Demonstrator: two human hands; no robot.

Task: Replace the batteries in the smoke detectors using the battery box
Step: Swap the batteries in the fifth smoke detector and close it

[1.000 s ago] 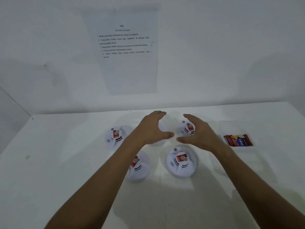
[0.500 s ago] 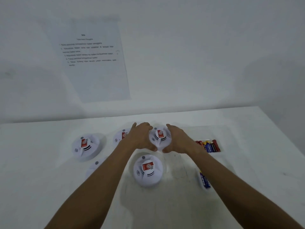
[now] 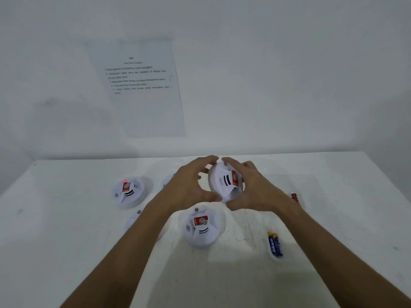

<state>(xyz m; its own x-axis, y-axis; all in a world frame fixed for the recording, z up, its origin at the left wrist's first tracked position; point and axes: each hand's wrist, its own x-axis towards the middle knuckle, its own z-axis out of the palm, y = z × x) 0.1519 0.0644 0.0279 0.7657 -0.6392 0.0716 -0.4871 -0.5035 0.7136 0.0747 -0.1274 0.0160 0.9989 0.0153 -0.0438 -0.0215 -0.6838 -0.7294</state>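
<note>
— What are the hands doing?
— The left hand (image 3: pixel 189 187) and right hand (image 3: pixel 255 187) both clasp one smoke detector (image 3: pixel 224 183), tilted on edge above the tabletop (image 3: pixel 66 241).
— And around them?
— Another detector (image 3: pixel 201 227) lies just below the hands, a third (image 3: pixel 128 192) left of the left hand. Two batteries (image 3: pixel 275 244) lie below the right hand.

Printed sheet (image 3: pixel 142 90) taped to the wall: a heading plus numbered lines, too blurred to read. Red labels on the smoke detectors: the near one (image 3: pixel 201 227) shows a round white logo, no legible lettering; same on the left one (image 3: pixel 127 192) and the held one (image 3: pixel 225 182). The two blue batteries (image 3: pixel 275 244) carry white print, unreadable.
</note>
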